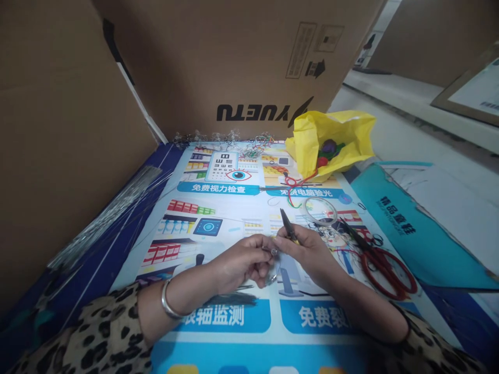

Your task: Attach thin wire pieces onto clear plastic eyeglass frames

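My left hand (247,259) is closed in a pinch on a piece of thin silvery wire (272,278), part of which hangs in a loop below the fingers. Close beside it, my right hand (310,252) is wrapped round pliers (287,224) with dark jaws that point up and away; a bit of yellow shows by the palm. The fingertips of both hands meet at the wire. Under my left wrist lies a bundle of thin dark wires (234,298). To the right of my right hand rest scissors (384,267) with red handles.
A printed blue-and-white sheet (230,208) covers the work surface. Behind stands a large cardboard box (218,57), with small wire pieces (230,137) along its foot. There is a yellow bag (351,130), a roll of clear tape (320,210), red-handled thread snips (294,182) and long silvery wires (109,213) at left.
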Demonstrator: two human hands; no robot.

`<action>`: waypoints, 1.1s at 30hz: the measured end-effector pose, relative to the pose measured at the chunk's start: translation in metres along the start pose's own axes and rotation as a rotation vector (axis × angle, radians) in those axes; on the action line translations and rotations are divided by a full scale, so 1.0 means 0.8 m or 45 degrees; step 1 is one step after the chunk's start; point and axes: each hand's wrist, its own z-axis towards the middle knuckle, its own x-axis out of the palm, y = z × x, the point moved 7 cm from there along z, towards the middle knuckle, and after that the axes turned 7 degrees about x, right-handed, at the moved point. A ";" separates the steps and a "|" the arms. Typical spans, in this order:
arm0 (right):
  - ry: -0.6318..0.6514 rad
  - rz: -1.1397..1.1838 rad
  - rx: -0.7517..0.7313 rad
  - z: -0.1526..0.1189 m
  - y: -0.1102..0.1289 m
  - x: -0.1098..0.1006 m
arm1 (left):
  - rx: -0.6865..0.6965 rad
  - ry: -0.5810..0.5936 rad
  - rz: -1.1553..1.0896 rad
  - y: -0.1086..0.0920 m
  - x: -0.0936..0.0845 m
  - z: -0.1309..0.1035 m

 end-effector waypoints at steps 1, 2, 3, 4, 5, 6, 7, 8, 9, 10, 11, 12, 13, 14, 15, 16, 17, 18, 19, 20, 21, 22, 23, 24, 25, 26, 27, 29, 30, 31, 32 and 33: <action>0.011 0.004 0.011 -0.001 0.001 0.001 | -0.009 0.014 0.026 0.000 0.000 -0.001; 0.023 0.006 0.024 -0.001 0.001 0.003 | -0.015 0.025 0.051 0.000 0.001 -0.001; 0.034 0.007 0.037 -0.002 0.001 0.004 | -0.016 0.034 0.070 -0.001 0.002 -0.002; 0.039 0.007 0.049 -0.002 0.001 0.005 | -0.011 0.035 0.080 -0.001 0.002 -0.002; 0.039 0.005 0.054 -0.001 0.001 0.005 | 0.002 0.024 0.076 -0.001 0.002 -0.001; 0.034 -0.001 0.051 -0.001 0.001 0.005 | 0.021 0.007 0.060 -0.002 0.001 -0.001; 0.027 -0.008 0.041 -0.001 0.001 0.005 | 0.043 -0.013 0.037 -0.003 0.000 0.000; 0.020 -0.014 0.027 -0.001 0.002 0.005 | 0.063 -0.033 0.016 -0.003 -0.001 0.001; 0.015 -0.020 0.014 -0.001 0.002 0.004 | 0.077 -0.049 -0.001 -0.003 -0.002 0.002; 0.012 -0.025 0.004 -0.001 0.002 0.004 | 0.085 -0.057 -0.013 -0.003 -0.003 0.003; 0.011 -0.027 -0.004 -0.001 0.002 0.004 | 0.084 -0.058 -0.018 -0.003 -0.003 0.003; 0.014 -0.029 -0.006 -0.001 0.001 0.004 | 0.076 -0.057 -0.019 -0.003 -0.003 0.003; 0.020 -0.031 -0.004 -0.001 0.001 0.004 | 0.062 -0.059 -0.019 -0.003 -0.002 0.003; 0.027 -0.031 -0.002 -0.002 0.001 0.005 | 0.044 -0.064 -0.017 -0.003 -0.002 0.003; 0.036 -0.029 0.000 -0.002 0.002 0.006 | 0.028 -0.073 -0.014 -0.004 -0.002 0.002; 0.041 -0.025 0.001 -0.002 0.002 0.006 | 0.014 -0.084 -0.010 -0.004 -0.002 0.001; 0.042 -0.019 0.004 -0.002 0.003 0.007 | 0.003 -0.093 -0.009 -0.005 -0.002 0.000; 0.038 -0.012 0.006 -0.002 0.004 0.007 | -0.004 -0.098 -0.009 -0.006 -0.001 -0.001; 0.030 -0.003 0.011 -0.002 0.005 0.007 | -0.008 -0.100 -0.008 -0.006 -0.001 -0.001; 0.021 0.004 0.021 -0.003 0.005 0.007 | -0.010 -0.093 -0.006 -0.007 0.000 -0.002; 0.018 0.010 0.032 -0.003 0.006 0.007 | -0.014 -0.081 0.000 -0.007 0.000 -0.002; 0.017 0.016 0.041 -0.003 0.006 0.007 | -0.016 -0.069 0.015 -0.006 0.000 -0.002; 0.021 0.020 0.047 -0.004 0.006 0.007 | -0.012 -0.063 0.035 -0.006 0.000 -0.002; 0.024 0.020 0.049 -0.004 0.006 0.008 | -0.006 -0.062 0.059 -0.006 -0.001 -0.001; 0.023 0.016 0.053 -0.004 0.006 0.007 | 0.000 -0.066 0.086 -0.006 -0.003 -0.001; 0.019 0.010 0.056 -0.004 0.005 0.007 | 0.003 -0.071 0.115 -0.005 -0.005 0.000; 0.010 0.005 0.063 -0.005 0.005 0.006 | -0.002 -0.070 0.147 -0.004 -0.006 0.001; -0.014 0.003 0.085 -0.004 0.004 0.005 | -0.021 -0.045 0.206 -0.002 -0.007 0.002; -0.023 0.010 0.096 -0.004 0.003 0.004 | -0.025 -0.030 0.227 -0.001 -0.007 0.002; -0.030 0.021 0.104 -0.004 0.003 0.003 | -0.025 -0.018 0.240 -0.002 -0.007 0.002; -0.036 0.033 0.109 -0.004 0.004 0.003 | -0.022 -0.011 0.248 -0.002 -0.006 0.002; -0.041 0.044 0.112 -0.004 0.004 0.003 | -0.017 -0.009 0.253 -0.003 -0.006 0.002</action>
